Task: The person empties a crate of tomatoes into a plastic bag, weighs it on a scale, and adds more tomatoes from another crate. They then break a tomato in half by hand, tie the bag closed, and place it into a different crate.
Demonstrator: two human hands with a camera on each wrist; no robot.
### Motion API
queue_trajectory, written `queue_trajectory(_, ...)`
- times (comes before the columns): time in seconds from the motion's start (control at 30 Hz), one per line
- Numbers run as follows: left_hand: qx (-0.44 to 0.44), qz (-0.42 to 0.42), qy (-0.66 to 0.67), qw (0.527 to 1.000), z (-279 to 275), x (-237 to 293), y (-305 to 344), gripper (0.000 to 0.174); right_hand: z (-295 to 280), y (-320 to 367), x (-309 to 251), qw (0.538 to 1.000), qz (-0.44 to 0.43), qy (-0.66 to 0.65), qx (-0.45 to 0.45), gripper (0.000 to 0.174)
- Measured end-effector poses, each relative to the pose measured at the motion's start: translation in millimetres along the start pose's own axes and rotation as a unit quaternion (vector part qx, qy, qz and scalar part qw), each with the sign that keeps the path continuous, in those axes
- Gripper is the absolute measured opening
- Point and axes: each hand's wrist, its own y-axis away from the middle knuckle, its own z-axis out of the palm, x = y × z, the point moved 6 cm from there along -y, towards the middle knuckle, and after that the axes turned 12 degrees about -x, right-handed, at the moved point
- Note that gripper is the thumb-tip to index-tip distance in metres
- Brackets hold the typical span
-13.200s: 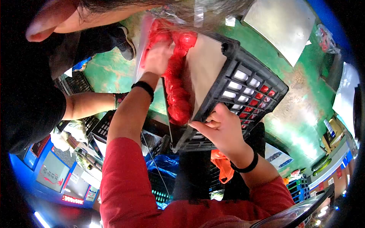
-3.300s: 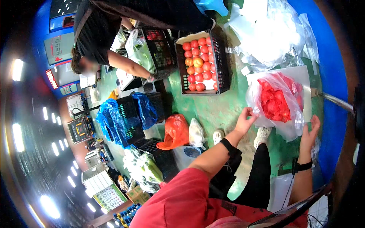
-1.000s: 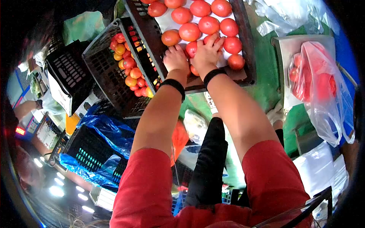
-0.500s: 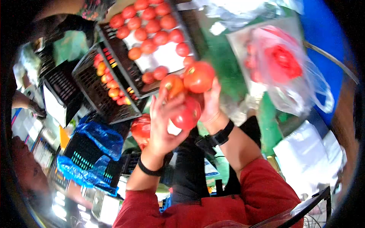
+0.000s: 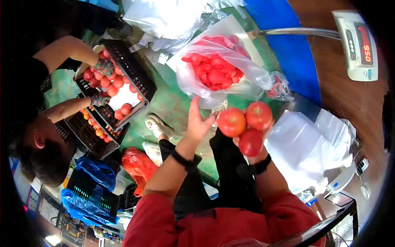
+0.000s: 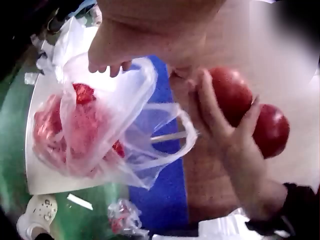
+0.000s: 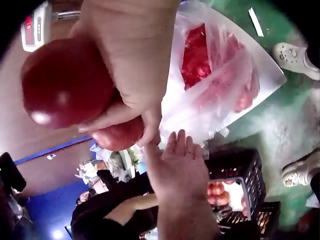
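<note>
Tomatoes (image 5: 231,122), three round red ones, are gripped in the right hand (image 6: 225,135); the left hand (image 5: 198,121) is held spread and empty beside a clear plastic bag (image 5: 218,72).

A produce market stall, by the look of it: black plastic crates (image 5: 142,80) filled with loose tomatoes (image 5: 110,82) stand on a green painted floor (image 5: 173,103), a platform scale's digital readout (image 5: 358,41) glows red (its pan (image 5: 234,26) carries a clear bag of tomatoes (image 5: 214,70)), and stacked plastic bags (image 5: 304,144) lie nearby.
</note>
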Motion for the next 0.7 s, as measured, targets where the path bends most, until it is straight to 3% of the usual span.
queue_trajectory(0.03, -0.059, -0.018, 0.058, 0.996, 26, -19, -9, 0.062, -5, -4, -14, 1.0, -0.002, -0.001, 0.002, 0.086)
queue_trajectory(0.1, -0.059, 0.012, 0.303, 0.951, 52, -5, -25, 0.054, -13, -19, -36, 0.997, 0.043, 0.062, 0.005, 0.081)
queue_trajectory(0.23, -0.027, -0.051, 0.359, 0.931, 53, -10, -11, 0.039, -24, -58, -55, 0.994, 0.087, 0.072, 0.002, 0.069)
queue_trajectory(0.3, 0.089, -0.133, 0.443, 0.882, 35, -14, 8, 0.037, -29, -84, -65, 0.941, 0.127, 0.306, 0.064, 0.056)
queue_trajectory(0.33, 0.096, -0.131, 0.439, 0.884, 31, -3, 10, 0.037, -41, -99, -62, 0.929, 0.186, 0.308, 0.086, 0.05)
queue_trajectory(0.37, 0.103, -0.113, 0.44, 0.885, 26, 14, 11, 0.04, -45, -116, -54, 0.91, 0.243, 0.328, 0.069, 0.056)
queue_trajectory(0.43, 0.113, -0.095, 0.441, 0.885, 18, 43, 11, 0.043, -47, -126, -66, 0.793, 0.289, 0.521, 0.127, 0.053)
queue_trajectory(0.5, 0.072, -0.077, 0.408, 0.907, 14, 68, 9, 0.049, -62, -146, -119, 0.677, 0.099, 0.69, 0.235, 0.062)
queue_trajectory(0.53, 0.067, -0.05, 0.408, 0.909, 8, 73, 9, 0.052, -73, -156, -160, 0.505, -0.04, 0.83, 0.235, 0.058)
queue_trajectory(0.57, 0.069, -0.049, 0.407, 0.909, 5, 80, 9, 0.052, -72, -155, -185, 0.298, -0.178, 0.912, 0.218, 0.055)
queue_trajectory(0.63, 0.015, -0.072, 0.395, 0.916, 8, 97, 11, 0.053, 10, -124, -206, 0.509, -0.245, 0.799, 0.204, 0.049)
queue_trajectory(0.7, -0.02, -0.054, 0.388, 0.92, 9, 98, 13, 0.052, 23, -104, -233, 0.534, -0.218, 0.781, 0.239, 0.049)
